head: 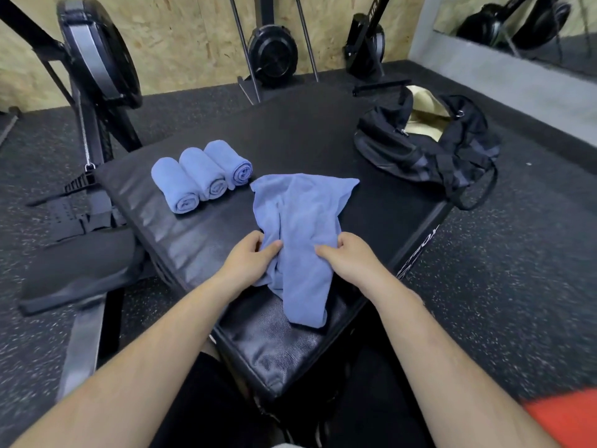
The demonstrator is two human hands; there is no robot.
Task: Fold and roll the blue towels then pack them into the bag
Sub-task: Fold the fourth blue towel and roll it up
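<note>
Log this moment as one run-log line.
left hand: grips loose towel | right hand: grips loose towel | rolled towels: three, side by side on box | bag: open, on box corner

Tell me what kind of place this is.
Most likely a gym: a rowing machine with a black flywheel stands at left, the floor is speckled rubber matting, and the work surface is a padded black plyo box.

A black padded box (307,130) stands on speckled floor (517,302). Rower (97,66) at left; fan wheel (273,54) far, against chipboard wall (193,33); mirror (565,43) far right.
</note>
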